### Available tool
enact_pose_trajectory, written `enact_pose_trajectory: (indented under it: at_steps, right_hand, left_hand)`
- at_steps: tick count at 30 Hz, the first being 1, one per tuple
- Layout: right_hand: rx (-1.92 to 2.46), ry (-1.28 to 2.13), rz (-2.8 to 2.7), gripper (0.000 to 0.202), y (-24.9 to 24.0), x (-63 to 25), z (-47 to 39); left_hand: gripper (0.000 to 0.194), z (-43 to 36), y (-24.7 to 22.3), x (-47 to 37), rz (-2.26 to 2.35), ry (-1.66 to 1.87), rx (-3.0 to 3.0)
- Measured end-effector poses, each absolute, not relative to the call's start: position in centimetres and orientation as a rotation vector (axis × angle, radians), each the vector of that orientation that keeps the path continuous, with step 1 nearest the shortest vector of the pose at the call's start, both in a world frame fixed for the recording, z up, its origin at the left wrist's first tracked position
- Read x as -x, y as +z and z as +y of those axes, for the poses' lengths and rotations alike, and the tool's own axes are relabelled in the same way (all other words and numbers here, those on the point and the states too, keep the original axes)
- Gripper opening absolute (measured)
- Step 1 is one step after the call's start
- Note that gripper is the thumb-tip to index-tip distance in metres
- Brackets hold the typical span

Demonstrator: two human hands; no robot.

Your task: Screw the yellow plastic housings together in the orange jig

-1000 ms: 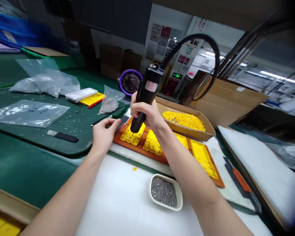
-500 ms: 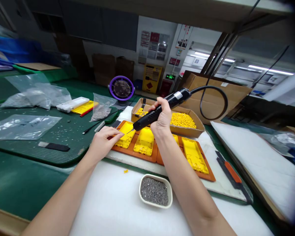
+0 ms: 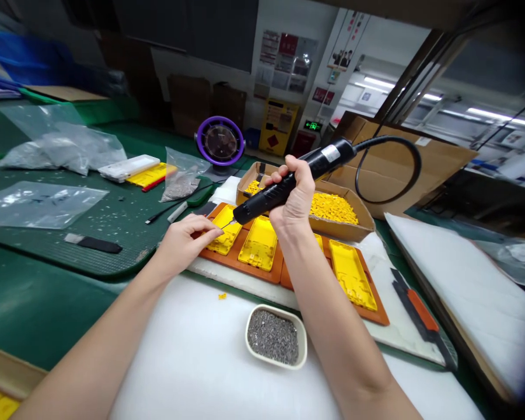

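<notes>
My right hand (image 3: 295, 192) is wrapped round a black electric screwdriver (image 3: 269, 199), which tilts down to the left with its cable leaving the top end. Its thin bit reaches the fingertips of my left hand (image 3: 190, 239). Those fingers are pinched at the bit's tip; whatever they hold is too small to make out. Both meet over the leftmost yellow plastic shell (image 3: 227, 224). Beside it, a second yellow shell (image 3: 258, 245) lies in the orange-brown fixture (image 3: 284, 277). Farther right in the fixture is another yellow shell (image 3: 352, 274), and one more is mostly hidden behind my right forearm.
A cream tub of small screws (image 3: 273, 337) stands in front on white foam. Behind the fixture is a cardboard box of small yellow parts (image 3: 332, 209). A purple fan (image 3: 220, 141), plastic bags (image 3: 65, 146) and an orange-and-black tool (image 3: 420, 312) lie around.
The screwdriver's bit has come down to my left fingertips, where before it was slightly apart. The camera view has shifted a little.
</notes>
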State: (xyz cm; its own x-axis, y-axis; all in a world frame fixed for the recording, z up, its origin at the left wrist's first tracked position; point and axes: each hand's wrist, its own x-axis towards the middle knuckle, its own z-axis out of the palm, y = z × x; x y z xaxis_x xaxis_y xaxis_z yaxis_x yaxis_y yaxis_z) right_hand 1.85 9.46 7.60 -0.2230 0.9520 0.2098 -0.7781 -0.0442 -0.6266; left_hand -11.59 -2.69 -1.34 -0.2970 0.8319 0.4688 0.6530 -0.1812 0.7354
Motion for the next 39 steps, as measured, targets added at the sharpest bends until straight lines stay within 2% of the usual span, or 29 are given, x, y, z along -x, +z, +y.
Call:
enact_pose_trajectory:
  at_steps: [19,27,39]
  right_hand:
    - [0.380,1.591,-0.970,0.017,8.3,-1.9,8.6]
    - [0.313,1.587,-1.034,0.016,8.1,-1.7,7.8]
    - [0.243,1.489,-1.165,0.011,7.7,-1.4,7.1]
  left_hand:
    - [0.017,-2.7,-1.5,11.5,1.834,1.437,-1.711]
    - [0.015,-2.6,-1.3,11.5,1.897,1.370,-1.996]
    - [0.022,-2.8,-1.2,11.2,2.076,1.210,-2.244]
